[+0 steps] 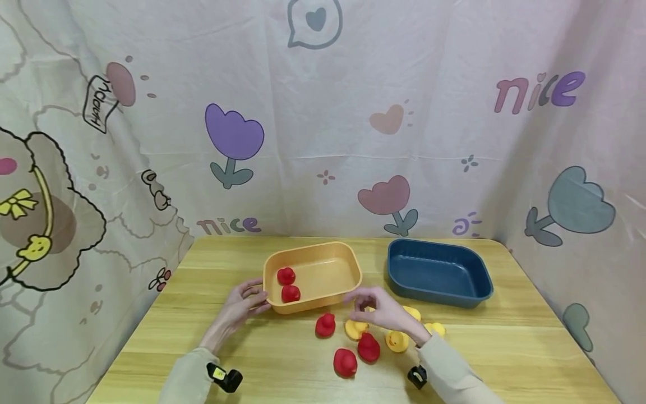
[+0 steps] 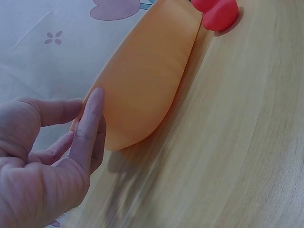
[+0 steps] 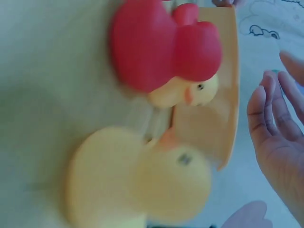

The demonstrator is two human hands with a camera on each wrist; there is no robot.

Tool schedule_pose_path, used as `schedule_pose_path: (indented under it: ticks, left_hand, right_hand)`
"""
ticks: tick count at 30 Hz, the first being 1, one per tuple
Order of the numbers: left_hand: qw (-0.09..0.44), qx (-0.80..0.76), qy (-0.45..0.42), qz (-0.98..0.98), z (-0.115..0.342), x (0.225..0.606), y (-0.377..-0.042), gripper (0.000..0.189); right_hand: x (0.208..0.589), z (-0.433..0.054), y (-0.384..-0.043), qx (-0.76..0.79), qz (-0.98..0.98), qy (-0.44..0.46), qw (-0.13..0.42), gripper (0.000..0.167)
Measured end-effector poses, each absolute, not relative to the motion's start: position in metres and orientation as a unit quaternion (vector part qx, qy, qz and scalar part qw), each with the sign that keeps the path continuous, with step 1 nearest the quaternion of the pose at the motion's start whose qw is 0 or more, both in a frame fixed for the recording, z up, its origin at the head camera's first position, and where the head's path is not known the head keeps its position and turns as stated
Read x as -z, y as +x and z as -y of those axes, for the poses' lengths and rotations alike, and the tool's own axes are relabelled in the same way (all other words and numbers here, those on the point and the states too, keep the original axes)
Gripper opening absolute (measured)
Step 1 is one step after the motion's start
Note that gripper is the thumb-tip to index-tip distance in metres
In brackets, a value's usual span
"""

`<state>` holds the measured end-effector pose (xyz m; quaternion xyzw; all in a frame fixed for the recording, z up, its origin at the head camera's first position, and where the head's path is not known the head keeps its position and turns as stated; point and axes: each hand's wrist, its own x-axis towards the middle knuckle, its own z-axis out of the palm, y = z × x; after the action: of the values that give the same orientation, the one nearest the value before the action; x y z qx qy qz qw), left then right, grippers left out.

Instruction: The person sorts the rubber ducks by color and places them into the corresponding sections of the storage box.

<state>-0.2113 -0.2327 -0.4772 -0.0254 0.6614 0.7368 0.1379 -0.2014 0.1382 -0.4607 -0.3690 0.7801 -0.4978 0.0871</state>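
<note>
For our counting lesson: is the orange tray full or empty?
Partly filled: the orange tray holds two red toys, with bare floor beside them.

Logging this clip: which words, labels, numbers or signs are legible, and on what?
"nice": printed cloth backdrop, upper right.
"nice": same backdrop, just above the table.
Tilted banner, on the cloth at left: lettering unclear.
Patches on the black wrist devices: too small to read.

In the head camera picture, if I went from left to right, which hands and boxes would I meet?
Left hand → orange box → right hand → blue box, going by their middles.
</note>
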Motion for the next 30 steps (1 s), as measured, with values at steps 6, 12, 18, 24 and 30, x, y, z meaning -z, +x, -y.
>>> schedule_pose_path:
  ticks: [6, 12, 18, 24, 30]
  left_hand:
    - [0.138, -0.739, -0.028, -0.658, 0.232, 0.477, -0.211, 0.064]
    - [0.136, -0.742, -0.026, -0.657, 0.232, 0.477, -0.211, 0.064]
    - [0.137, -0.736, -0.028, -0.662, 0.232, 0.477, -0.211, 0.063]
    - [0.138, -0.734, -0.024, -0.665, 0.234, 0.479, -0.212, 0.063]
    - [0.136, -0.734, -0.025, -0.665, 0.233, 0.479, -0.211, 0.062]
  right_hand:
    - [0.47, -0.159, -0.197, 0.486, -0.769, -0.397, 0.125, 0.023]
    - [0.478, -0.172, -0.192, 0.468, -0.772, -0.4, 0.157, 0.026]
    - [0.483, -0.177, -0.19, 0.456, -0.767, -0.418, 0.168, 0.025]
    - [0.485, -0.176, -0.188, 0.45, -0.768, -0.427, 0.162, 0.024]
    - [0.484, -0.174, -0.188, 0.44, -0.764, -0.447, 0.15, 0.022]
